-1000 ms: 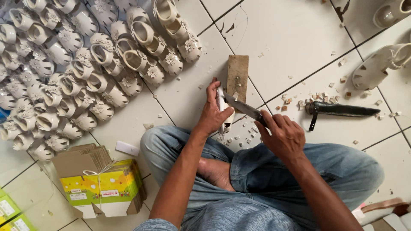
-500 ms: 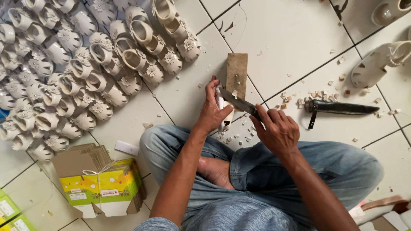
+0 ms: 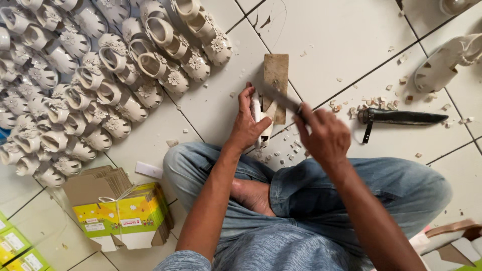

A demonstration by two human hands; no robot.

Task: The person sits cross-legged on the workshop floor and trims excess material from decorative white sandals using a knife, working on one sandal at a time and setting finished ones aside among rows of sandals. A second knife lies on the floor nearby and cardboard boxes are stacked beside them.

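1. Flat-packed cartons (image 3: 15,246), green and yellow: near left corner of the tiled floor (image 3: 341,35), partly cut off by the edge.
2. White child sandals with flower trim (image 3: 90,80): many pairs in close overlapping rows, filling the far left part of the floor.
3. Bundle of folded cardboard boxes (image 3: 118,213), brown backs, yellow and green printed fronts, tied with string: near left, just beside the person's knee.
4. Small white tag (image 3: 148,170): flat on the floor between the bundle and the knee.
5. Left hand (image 3: 249,123): closed around a white sandal piece (image 3: 259,120), thumb and fingers wrapped on it, holding it against the near end of the wooden block.
6. Wooden block (image 3: 275,80): upright oblong, lying on the floor at centre, just beyond the left hand.
7. Knife (image 3: 281,99): blade crosses the block at a slant, its tip beside the white piece and the left fingers; motion-blurred.
8. Right hand (image 3: 324,135): fisted on the knife handle, just right of the block, near the left hand.
9. Offcut chips (image 3: 351,106): scattered around the block and both hands.
10. Dark sheath with strap (image 3: 399,117): lying flat, right of the right hand, apart from it.
11. Single white sandal (image 3: 444,62): far right edge of the floor.
12. Cardboard scraps (image 3: 452,241): near right corner.
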